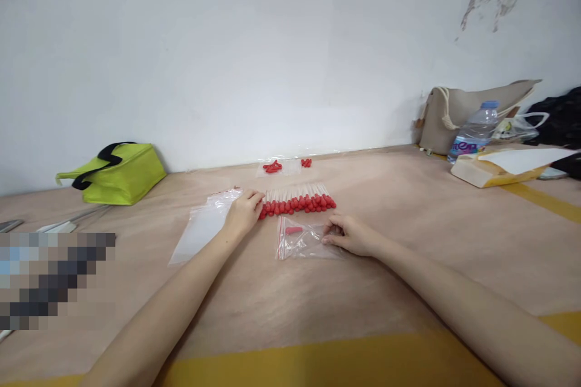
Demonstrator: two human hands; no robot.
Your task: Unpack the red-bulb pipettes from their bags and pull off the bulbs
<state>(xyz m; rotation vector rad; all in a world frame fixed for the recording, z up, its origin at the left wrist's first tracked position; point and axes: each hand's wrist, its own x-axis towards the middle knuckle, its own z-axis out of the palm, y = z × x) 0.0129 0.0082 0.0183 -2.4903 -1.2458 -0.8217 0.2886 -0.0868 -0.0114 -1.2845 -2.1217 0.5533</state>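
Your left hand [245, 211] lay with its fingers curled against the left end of the row of red-bulbed droppers [297, 201], partly over the empty clear bags [202, 230]; I could not tell whether it gripped one. Your right hand [351, 234] pinched the right edge of the small zip bag [302, 243]. That bag lay flat on the table [408, 266], just in front of the row, with one red piece [294, 230] inside.

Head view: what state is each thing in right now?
dropper row: lying side by side, red bulbs toward the person.
small bag: flat, one red piece inside.
left hand: fingers curled, touching dropper row's end.
right hand: pinching small bag's edge.
water bottle: capped.
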